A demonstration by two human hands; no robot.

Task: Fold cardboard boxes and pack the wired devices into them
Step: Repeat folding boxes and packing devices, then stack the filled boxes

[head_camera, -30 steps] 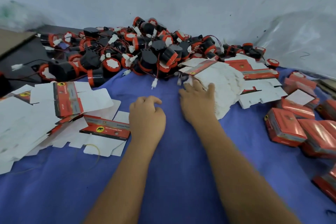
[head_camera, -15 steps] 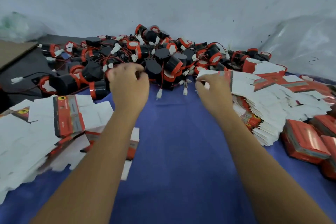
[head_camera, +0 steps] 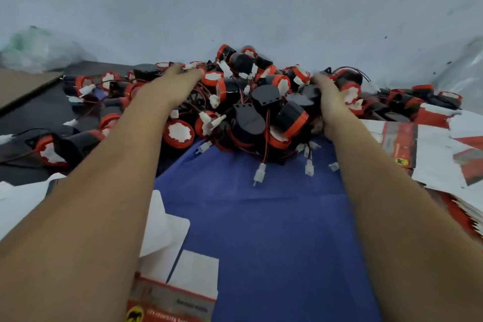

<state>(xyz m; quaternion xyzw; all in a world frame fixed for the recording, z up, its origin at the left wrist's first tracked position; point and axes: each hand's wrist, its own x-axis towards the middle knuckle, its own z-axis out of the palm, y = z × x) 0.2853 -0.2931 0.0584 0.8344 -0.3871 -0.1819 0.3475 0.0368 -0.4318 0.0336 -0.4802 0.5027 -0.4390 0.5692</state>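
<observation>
Both hands have left the flat boxes (head_camera: pixel 428 154) and reached far into the heap of wired devices (head_camera: pixel 251 104) by the wall, left hand (head_camera: pixel 180 78) and right hand (head_camera: pixel 326 91) spread flat, seemingly gathering devices; next, drag some nearer.

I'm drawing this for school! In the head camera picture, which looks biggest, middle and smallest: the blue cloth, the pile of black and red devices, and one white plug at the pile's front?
1. Blue cloth and pile of devices: similar spread, unsure.
2. White plug, clearly smallest.
</observation>
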